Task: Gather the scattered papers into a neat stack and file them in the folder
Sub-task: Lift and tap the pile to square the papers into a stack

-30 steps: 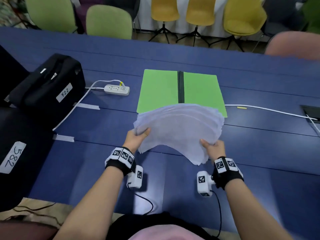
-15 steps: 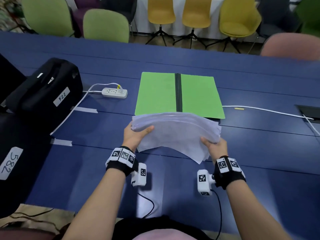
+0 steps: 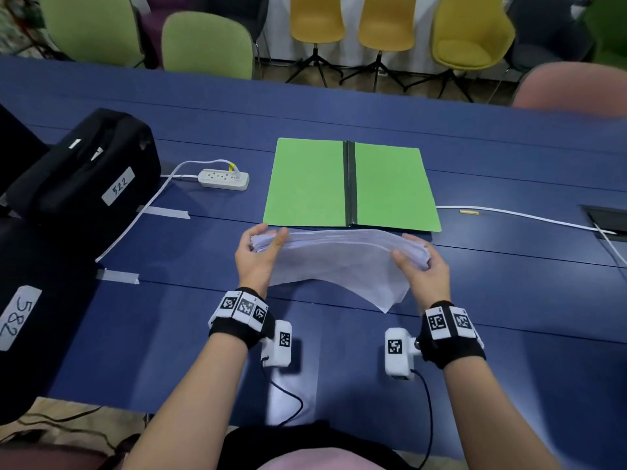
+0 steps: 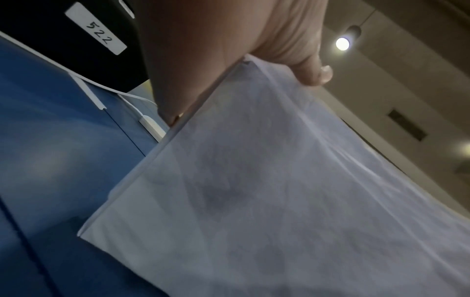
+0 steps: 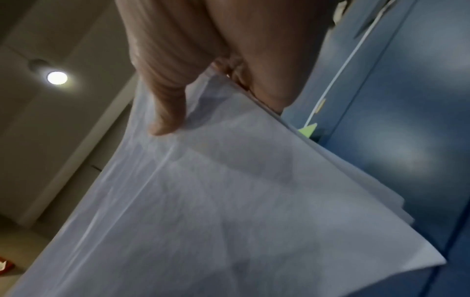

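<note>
Gripping the papers (image 3: 339, 262) at each end, my left hand (image 3: 256, 262) and right hand (image 3: 424, 269) hold them near the folder (image 3: 305, 184). The uneven near-right corner sags; loose sheets could slip out.

Papers bunched, folder lying open

You've the white papers (image 3: 339, 256) sagging in a loose, uneven stack off the worktop; at their 12 o'clock the green folder (image 3: 305, 184) lies flat, black spine up the middle.

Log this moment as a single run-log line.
left hand: grips paper stack at its left end | right hand: grips its right end | stack: held above table, near edge uneven | green folder: open, empty
</note>
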`<state>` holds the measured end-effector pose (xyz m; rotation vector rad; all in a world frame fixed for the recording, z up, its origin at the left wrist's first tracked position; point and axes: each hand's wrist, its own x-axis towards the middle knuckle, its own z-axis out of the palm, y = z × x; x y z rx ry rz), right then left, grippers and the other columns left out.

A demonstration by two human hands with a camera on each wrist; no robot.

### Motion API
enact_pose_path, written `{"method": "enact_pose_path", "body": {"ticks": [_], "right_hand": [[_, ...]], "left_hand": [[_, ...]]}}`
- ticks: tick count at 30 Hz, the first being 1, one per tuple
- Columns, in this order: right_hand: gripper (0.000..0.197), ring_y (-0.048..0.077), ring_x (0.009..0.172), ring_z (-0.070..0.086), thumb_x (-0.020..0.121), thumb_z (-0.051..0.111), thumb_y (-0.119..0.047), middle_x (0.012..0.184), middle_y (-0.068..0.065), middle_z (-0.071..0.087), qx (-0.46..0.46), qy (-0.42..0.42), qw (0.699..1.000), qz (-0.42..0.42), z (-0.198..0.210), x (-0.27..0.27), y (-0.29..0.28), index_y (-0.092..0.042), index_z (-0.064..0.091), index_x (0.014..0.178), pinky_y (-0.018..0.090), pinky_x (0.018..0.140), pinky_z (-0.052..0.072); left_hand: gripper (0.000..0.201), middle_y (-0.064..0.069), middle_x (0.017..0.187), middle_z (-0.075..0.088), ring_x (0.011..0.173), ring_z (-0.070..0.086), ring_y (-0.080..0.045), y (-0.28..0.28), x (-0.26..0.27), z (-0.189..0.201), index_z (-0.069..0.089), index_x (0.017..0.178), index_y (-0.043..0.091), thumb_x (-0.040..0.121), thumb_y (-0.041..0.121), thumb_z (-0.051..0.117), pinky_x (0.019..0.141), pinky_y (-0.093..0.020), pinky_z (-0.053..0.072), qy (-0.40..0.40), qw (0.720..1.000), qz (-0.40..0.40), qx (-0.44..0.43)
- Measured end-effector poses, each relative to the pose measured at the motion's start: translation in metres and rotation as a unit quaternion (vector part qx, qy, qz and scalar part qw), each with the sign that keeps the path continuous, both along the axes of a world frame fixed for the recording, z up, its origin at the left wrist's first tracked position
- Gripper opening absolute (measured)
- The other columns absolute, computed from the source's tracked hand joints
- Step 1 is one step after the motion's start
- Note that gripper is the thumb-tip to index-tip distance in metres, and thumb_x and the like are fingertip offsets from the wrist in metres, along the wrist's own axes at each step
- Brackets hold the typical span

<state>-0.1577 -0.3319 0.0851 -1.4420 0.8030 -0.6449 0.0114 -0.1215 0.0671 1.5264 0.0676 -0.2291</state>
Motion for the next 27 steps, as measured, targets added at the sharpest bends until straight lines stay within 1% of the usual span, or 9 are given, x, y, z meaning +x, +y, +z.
{"method": "enact_pose_path", "body": {"ticks": [2,4,6,8,11,16,21,24,27], "right_hand": [[0.025,-0.001,0.077,0.063,0.078,0.076,-0.02,0.094,-0.004,0.069,-0.006,-0.005,1.0,-0.017,0.006,0.003,-0.002,-0.021,0.069,0.101,0.006,0.067,0.048],[0.012,0.003,0.074,0.06,0.078,0.075,-0.024,0.085,-0.005,0.068,-0.003,-0.021,0.999,-0.038,0.01,0.005,0.001,-0.026,0.071,0.088,0.009,0.066,0.048],[0.009,0.0,0.068,0.056,0.079,0.075,-0.023,0.075,-0.014,0.064,-0.011,-0.037,0.998,-0.059,0.011,0.007,0.004,-0.029,0.069,0.077,0.008,0.065,0.046],[0.011,0.0,0.069,0.056,0.08,0.073,-0.02,0.071,-0.019,0.064,-0.016,-0.046,0.997,-0.063,0.01,0.008,0.006,-0.029,0.069,0.076,0.006,0.067,0.046],[0.012,-0.004,0.074,0.062,0.083,0.069,-0.014,0.08,-0.016,0.071,-0.003,-0.055,0.996,-0.065,0.007,0.008,0.001,-0.026,0.071,0.083,0.008,0.072,0.048],[0.021,-0.009,0.086,0.065,0.085,0.062,-0.006,0.097,-0.002,0.07,0.028,-0.076,0.995,-0.057,0.013,0.011,-0.001,-0.023,0.06,0.072,0.0,0.073,0.043],[0.023,0.005,0.089,0.061,0.084,0.06,-0.005,0.092,-0.005,0.07,0.028,-0.056,0.994,-0.088,0.004,0.016,-0.004,-0.026,0.061,0.075,0.022,0.089,0.041],[0.025,0.014,0.101,0.06,0.083,0.059,-0.006,0.098,-0.006,0.069,0.028,-0.045,0.996,-0.075,-0.003,0.018,-0.006,-0.03,0.061,0.088,0.032,0.099,0.043],[0.021,0.021,0.111,0.057,0.08,0.061,-0.019,0.102,-0.011,0.065,0.031,-0.037,0.996,-0.074,-0.007,0.018,-0.007,-0.033,0.059,0.096,0.039,0.104,0.041]], "left_hand": [[0.049,0.015,0.088,0.07,0.102,0.061,-0.019,-0.002,0.005,0.002,0.066,0.103,0.022,0.062,0.043,0.084,0.102,-0.036,0.046,-0.009,1.0,0.005,-0.004],[0.053,0.009,0.09,0.072,0.095,0.064,-0.017,-0.005,0.006,0.004,0.067,0.1,0.021,0.056,0.045,0.085,0.101,-0.04,0.049,-0.005,1.0,0.009,-0.009],[0.054,0.008,0.09,0.072,0.092,0.065,-0.015,-0.008,0.007,0.004,0.067,0.101,0.02,0.056,0.044,0.086,0.099,-0.038,0.05,-0.001,1.0,0.014,-0.011],[0.054,0.011,0.087,0.071,0.09,0.065,-0.013,-0.011,0.006,0.007,0.066,0.105,0.017,0.06,0.039,0.087,0.098,-0.035,0.05,0.004,1.0,0.021,-0.013],[0.051,0.012,0.085,0.069,0.088,0.064,-0.011,-0.015,0.006,0.007,0.066,0.108,0.014,0.065,0.032,0.086,0.096,-0.031,0.049,0.007,1.0,0.024,-0.012],[0.055,0.014,0.086,0.068,0.096,0.064,-0.014,-0.017,0.004,0.007,0.066,0.107,0.018,0.061,0.037,0.088,0.101,-0.036,0.048,0.018,1.0,0.008,0.001],[0.055,-0.003,0.108,0.072,0.102,0.067,-0.023,-0.017,0.007,0.006,0.069,0.09,0.028,0.044,0.052,0.088,0.098,-0.042,0.052,0.047,0.999,0.002,0.008],[0.045,0.001,0.091,0.071,0.081,0.066,-0.017,-0.019,0.01,0.007,0.068,0.088,0.022,0.054,0.042,0.089,0.09,-0.036,0.055,0.061,0.998,0.003,0.008],[0.032,0.007,0.078,0.067,0.071,0.061,-0.01,-0.022,0.01,0.006,0.066,0.082,0.021,0.062,0.035,0.087,0.079,-0.027,0.052,0.054,0.998,0.007,0.021]]}}
